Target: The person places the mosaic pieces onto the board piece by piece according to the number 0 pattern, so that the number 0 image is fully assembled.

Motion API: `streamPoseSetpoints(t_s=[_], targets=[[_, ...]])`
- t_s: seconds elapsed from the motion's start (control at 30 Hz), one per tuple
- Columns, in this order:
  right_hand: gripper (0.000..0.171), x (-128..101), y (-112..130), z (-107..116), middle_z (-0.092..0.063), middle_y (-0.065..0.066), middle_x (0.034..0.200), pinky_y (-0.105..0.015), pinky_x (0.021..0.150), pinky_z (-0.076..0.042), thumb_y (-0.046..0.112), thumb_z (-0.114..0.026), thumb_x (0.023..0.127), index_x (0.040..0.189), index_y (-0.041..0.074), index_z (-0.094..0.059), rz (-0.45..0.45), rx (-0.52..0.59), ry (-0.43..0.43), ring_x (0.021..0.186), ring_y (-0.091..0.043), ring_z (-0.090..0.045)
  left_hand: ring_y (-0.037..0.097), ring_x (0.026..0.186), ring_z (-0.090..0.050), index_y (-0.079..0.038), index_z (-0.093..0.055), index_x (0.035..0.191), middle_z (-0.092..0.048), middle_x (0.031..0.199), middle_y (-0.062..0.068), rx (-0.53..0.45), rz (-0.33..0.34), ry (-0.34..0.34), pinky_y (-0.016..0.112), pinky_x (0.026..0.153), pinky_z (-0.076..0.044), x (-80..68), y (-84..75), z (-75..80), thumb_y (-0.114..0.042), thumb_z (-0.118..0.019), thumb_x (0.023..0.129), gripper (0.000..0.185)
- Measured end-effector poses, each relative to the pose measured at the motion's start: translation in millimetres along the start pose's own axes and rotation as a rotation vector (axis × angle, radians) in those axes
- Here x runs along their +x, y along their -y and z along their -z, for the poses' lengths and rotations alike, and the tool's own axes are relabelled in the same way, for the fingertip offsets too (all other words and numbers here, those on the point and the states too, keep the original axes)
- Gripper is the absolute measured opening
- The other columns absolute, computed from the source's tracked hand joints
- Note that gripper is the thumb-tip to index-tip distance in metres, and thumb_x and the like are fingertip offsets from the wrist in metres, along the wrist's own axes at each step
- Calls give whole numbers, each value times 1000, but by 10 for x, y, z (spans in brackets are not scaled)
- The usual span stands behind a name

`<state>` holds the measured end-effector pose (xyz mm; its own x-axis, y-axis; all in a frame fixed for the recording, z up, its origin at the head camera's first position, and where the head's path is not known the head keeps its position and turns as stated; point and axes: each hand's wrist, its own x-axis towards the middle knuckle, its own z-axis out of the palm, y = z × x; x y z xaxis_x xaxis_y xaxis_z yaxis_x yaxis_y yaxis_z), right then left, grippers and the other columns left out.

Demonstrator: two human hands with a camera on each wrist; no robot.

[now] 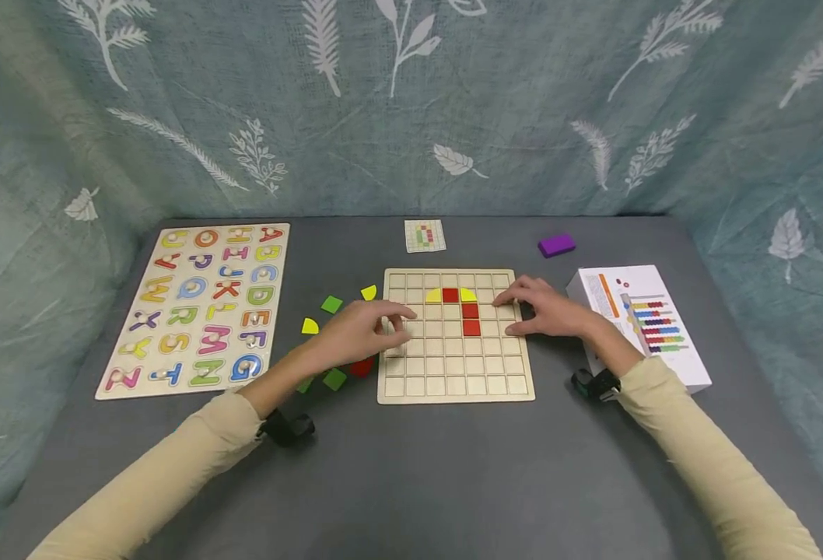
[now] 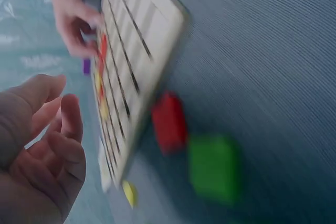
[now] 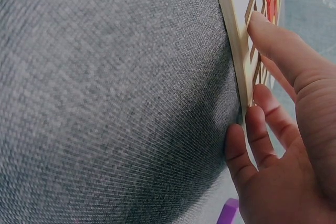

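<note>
Nearest the camera, two sleeved forearms reach in over the grey table, each with a dark wrist strap. The left hand hovers at the left edge of the grid board, fingers loosely spread and relaxed, holding nothing; the left wrist view shows the palm open with the fingers lightly bent. Whether its fingertips touch the board cannot be told. Just under and beside this hand lie loose pieces: a green square, a red piece against the board's left edge, a yellow quarter, another green square and a second yellow quarter.

The right hand rests on the board's right edge. In the right wrist view its fingers lie fairly straight, one laid on the grid and the others against the rim, gripping nothing.

The board lies flat at the table's middle, between the hands. In its upper cells sit a yellow dome with a red square at its centre, and two red squares stacked below to the right.

At the right stands a white box printed with coloured bead rows. At the left lies an alphabet puzzle. Farther back are a purple block and a small pattern card, then a leaf-printed curtain.
</note>
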<state>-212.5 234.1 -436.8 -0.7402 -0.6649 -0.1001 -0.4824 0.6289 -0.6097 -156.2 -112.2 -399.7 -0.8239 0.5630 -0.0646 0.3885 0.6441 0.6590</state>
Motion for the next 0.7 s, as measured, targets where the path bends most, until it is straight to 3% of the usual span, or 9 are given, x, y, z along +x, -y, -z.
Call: streamPoseSetpoints(t_s=[0.23,0.33,0.57,0.7], targets=[[44,-3,24,14,-53,-12,120,-44,91,-36,21,-77,83,124,11,-63,-9,-9,2,108,-27,-45,6,61,-49,-9,-67,120,-65,101,3,49,74,-36,24,59,-43,-419,290,181,-17,-69,89,32],[44,-24,21,36,-53,-12,118,-42,89,-35,20,-77,83,124,12,-63,-10,-18,-14,106,-26,-45,5,62,-50,-10,-69,117,-65,102,4,30,64,-46,23,59,-43,-504,338,149,-16,-71,88,30],[44,-32,23,-18,-53,-10,118,-40,89,-36,23,-76,84,124,14,-63,-16,-6,-8,105,-23,-44,13,83,-55,-10,-73,103,-63,96,2,67,3,-94,24,71,-47,-647,325,4,-13,-78,81,23],[44,-9,39,-12,-52,-9,118,-40,89,-35,25,-76,84,125,15,-63,-20,6,4,106,-23,-43,12,85,-55,-12,-73,104,-61,98,0,69,5,-82,25,72,-48,-672,314,-40,-14,-77,82,23]])
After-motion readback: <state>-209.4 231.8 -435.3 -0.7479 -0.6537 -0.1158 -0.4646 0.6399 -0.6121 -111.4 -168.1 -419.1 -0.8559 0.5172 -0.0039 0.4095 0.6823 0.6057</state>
